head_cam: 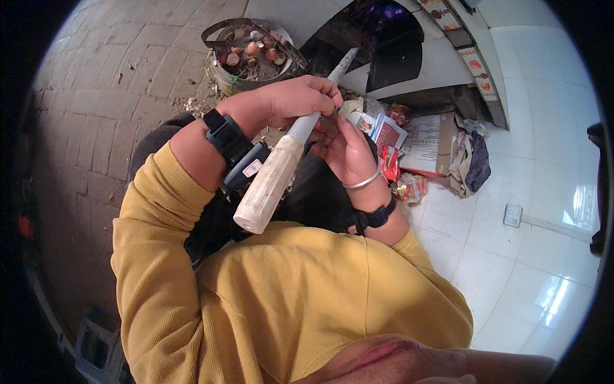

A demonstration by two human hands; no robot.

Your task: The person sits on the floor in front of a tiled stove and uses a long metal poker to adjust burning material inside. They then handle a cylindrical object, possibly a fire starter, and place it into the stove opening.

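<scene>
A long pole [303,127] with a pale, ribbed, worn handle [269,185] slants across my lap, its far end pointing into a dark stove opening [355,29]. My left hand [300,98] lies over the shaft with curled fingers around it. Close to its fingertips is my right hand [352,149], palm turned inward, thumb raised and fingers bent. Whether something small sits between the two hands' fingertips is hard to make out. A black strap with a device [244,163] circles my left wrist; a metal bangle [363,180] and a black strap [376,217] are on the right.
Beyond my left hand stands a metal basin [225,79] of eggshells and ash. A cardboard box [424,144], printed papers [387,132], red wrappers [391,163] and crumpled cloths [472,161] lie to the right, beside a white tiled wall with a socket [513,215]. Brick paving [96,120] covers the left.
</scene>
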